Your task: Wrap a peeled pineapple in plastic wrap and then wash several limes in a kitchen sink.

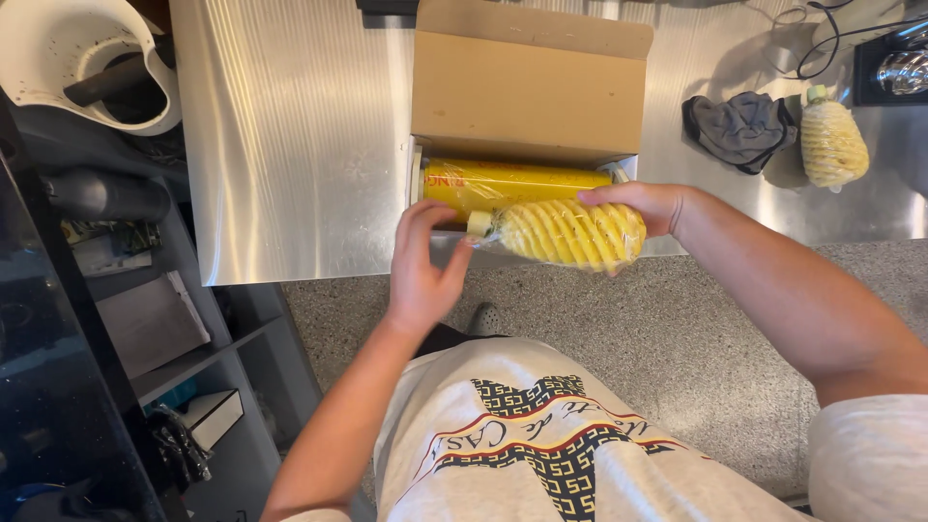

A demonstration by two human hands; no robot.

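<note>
My right hand (646, 205) grips a peeled yellow pineapple (570, 235) wrapped in clear film, held sideways at the near edge of the steel table (290, 145). My left hand (421, 266) has its fingers at the pineapple's pale stem end, touching the film there. Right behind the fruit stands an open cardboard box (527, 92) holding a yellow roll of cling film (503, 182).
A second wrapped peeled pineapple (831, 143) lies at the table's right, next to a grey cloth (739, 128). Black cables and a dark appliance (889, 63) sit at the far right. A white bucket (82, 58) and cluttered shelves (164, 329) are on the left.
</note>
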